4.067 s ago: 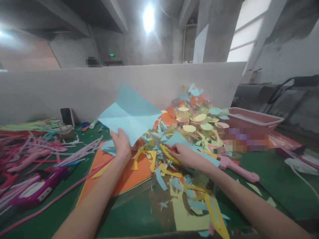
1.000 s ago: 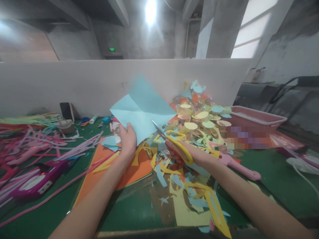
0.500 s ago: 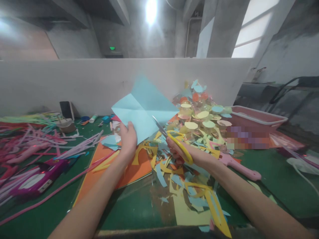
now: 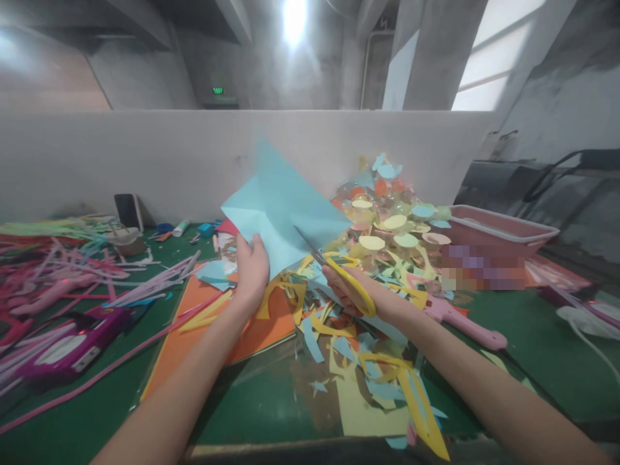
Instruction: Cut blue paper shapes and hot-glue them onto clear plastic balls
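Note:
A creased sheet of light blue paper (image 4: 290,194) is held up above the table by my left hand (image 4: 252,263), closed on its lower left part with the thumb in front. My right hand (image 4: 346,287) is wrapped round the yellow handles of a pair of scissors (image 4: 356,287). The scissor blades point up and left, in front of the blue paper; I cannot tell whether they touch it. Below the hands lie orange sheets (image 4: 261,326) and a heap of yellow and blue paper scraps (image 4: 334,323).
Behind my right hand rises a pile of clear rounded pieces topped with paper discs (image 4: 394,223). A pink basket (image 4: 504,226) and pink glue gun (image 4: 467,325) sit at right. Fuzzy pink stems (image 4: 159,278), a purple device (image 4: 77,345) and a cup (image 4: 128,242) occupy the left.
The blue paper has tilted and shifted slightly to the right, along with my left hand. The scissors stay in my right hand, almost in the same place.

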Demonstrator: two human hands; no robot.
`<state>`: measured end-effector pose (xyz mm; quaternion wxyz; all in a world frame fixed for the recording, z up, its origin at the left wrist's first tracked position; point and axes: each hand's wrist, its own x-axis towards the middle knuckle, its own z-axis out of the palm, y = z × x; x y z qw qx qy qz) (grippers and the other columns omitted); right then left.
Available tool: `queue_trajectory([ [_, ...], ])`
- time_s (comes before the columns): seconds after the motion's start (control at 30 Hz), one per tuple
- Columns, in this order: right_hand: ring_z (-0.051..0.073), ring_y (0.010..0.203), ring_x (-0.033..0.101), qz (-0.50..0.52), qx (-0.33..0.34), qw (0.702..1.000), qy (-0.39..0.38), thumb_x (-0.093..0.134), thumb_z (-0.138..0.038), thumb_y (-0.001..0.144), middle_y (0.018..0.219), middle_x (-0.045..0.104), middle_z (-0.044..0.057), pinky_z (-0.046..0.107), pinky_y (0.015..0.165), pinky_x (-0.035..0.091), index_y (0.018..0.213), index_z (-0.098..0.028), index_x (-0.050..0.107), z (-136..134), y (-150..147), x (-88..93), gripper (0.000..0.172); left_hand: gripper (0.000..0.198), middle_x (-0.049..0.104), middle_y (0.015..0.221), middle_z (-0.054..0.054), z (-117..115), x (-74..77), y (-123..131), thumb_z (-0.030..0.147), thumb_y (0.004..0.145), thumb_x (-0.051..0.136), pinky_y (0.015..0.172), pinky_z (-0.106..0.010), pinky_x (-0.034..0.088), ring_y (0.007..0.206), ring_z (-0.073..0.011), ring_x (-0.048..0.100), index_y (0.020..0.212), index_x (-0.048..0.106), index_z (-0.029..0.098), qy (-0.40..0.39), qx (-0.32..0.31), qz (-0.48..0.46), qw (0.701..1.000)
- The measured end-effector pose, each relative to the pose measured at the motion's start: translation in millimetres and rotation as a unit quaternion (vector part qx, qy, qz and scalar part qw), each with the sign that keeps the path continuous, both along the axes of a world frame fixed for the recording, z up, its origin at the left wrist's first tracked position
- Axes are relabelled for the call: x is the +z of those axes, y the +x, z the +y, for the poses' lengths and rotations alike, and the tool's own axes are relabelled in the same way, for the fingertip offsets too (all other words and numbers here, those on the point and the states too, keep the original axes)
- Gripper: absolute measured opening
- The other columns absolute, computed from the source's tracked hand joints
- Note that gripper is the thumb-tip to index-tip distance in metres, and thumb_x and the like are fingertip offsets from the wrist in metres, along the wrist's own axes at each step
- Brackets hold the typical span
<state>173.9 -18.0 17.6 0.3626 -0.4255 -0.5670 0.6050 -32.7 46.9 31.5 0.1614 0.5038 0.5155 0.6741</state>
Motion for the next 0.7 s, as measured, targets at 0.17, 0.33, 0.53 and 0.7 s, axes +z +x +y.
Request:
queue_trajectory([
  [0.17, 0.008, 0.048, 0.016, -0.025, 0.018, 0.999, 0.041, 0.057, -0.070, 0.081, 0.060, 0.021, -0.007, 0.024, 0.040, 0.021, 0.069, -0.024, 0.032, -7, -1, 5.2, 0.054, 0.021, 0.060, 0.121, -0.010, -1, -0.7, 0, 0.027, 0.091, 0.050, 0.113, -0.040, 0.033, 0.121, -0.0248, 0.053, 0.111, 0.057, 0.022, 0.010, -0.018, -0.015, 1.000],
  [0.33, 0.010, 0.051, 0.017, 0.026, 0.024, 0.999, 0.021, 0.057, -0.067, 0.082, 0.064, 0.022, -0.005, 0.026, 0.041, 0.019, 0.071, -0.024, 0.034, -6, -2, 3.0, 0.050, 0.024, 0.060, 0.123, -0.013, -3, 1.2, 4, 0.024, 0.093, 0.046, 0.112, -0.043, 0.033, 0.122, -0.0264, 0.052, 0.114, 0.056, 0.018, -0.016, -0.029, 0.005, 0.999],
  [0.53, 0.008, 0.044, 0.020, -0.055, 0.021, 0.997, 0.054, 0.046, -0.076, 0.082, 0.057, 0.021, -0.008, 0.024, 0.038, 0.026, 0.068, -0.023, 0.032, 4, -1, -6.6, 0.056, 0.032, 0.058, 0.132, -0.011, -8, 1.4, 7, 0.025, 0.093, 0.045, 0.113, -0.041, 0.032, 0.127, -0.0244, 0.050, 0.122, 0.057, 0.020, 0.008, -0.064, 0.044, 0.997],
  [0.7, 0.007, 0.040, 0.025, -0.071, -0.024, 0.996, 0.047, 0.046, -0.080, 0.078, 0.053, 0.025, -0.009, 0.024, 0.038, 0.034, 0.069, -0.023, 0.036, 4, -4, -6.7, 0.059, 0.037, 0.055, 0.136, -0.011, -6, -1.9, 6, 0.028, 0.094, 0.043, 0.114, -0.043, 0.031, 0.130, -0.0254, 0.048, 0.128, 0.054, 0.021, 0.003, -0.053, 0.073, 0.996],
])
